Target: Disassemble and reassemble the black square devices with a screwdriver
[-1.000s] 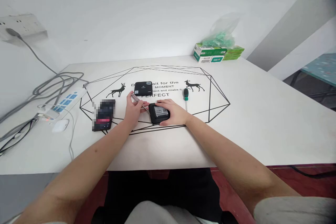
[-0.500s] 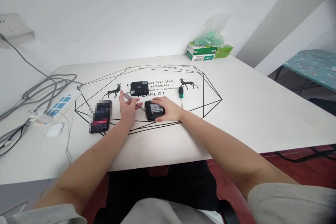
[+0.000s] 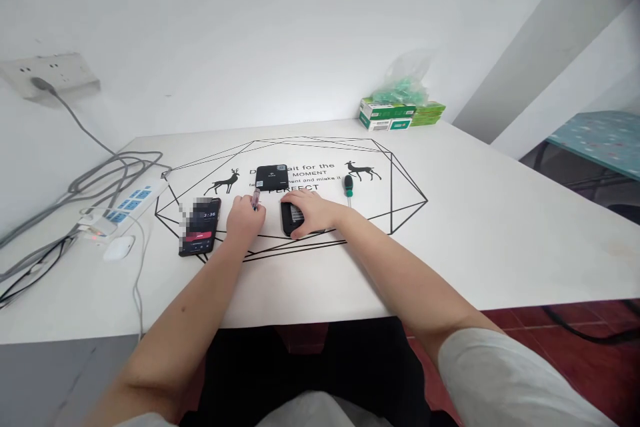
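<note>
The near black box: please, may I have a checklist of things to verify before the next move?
1. Right grip on the near black box: ok, it clasps the box from above.
2. Left grip holding the clear-handled screwdriver: ok, the handle shows above the hand.
3. Screwdriver tip position: cannot tell, it does not show.
4. Label fully uncovered: not ok, the hand hides part.
5. Green-handled screwdriver apart from both hands: ok, it lies on the table.

The white table (image 3: 320, 287) bears a phone (image 3: 204, 230), two black boxes (image 3: 272, 177), a green-handled screwdriver (image 3: 349, 187) and cartons (image 3: 388, 113).
</note>
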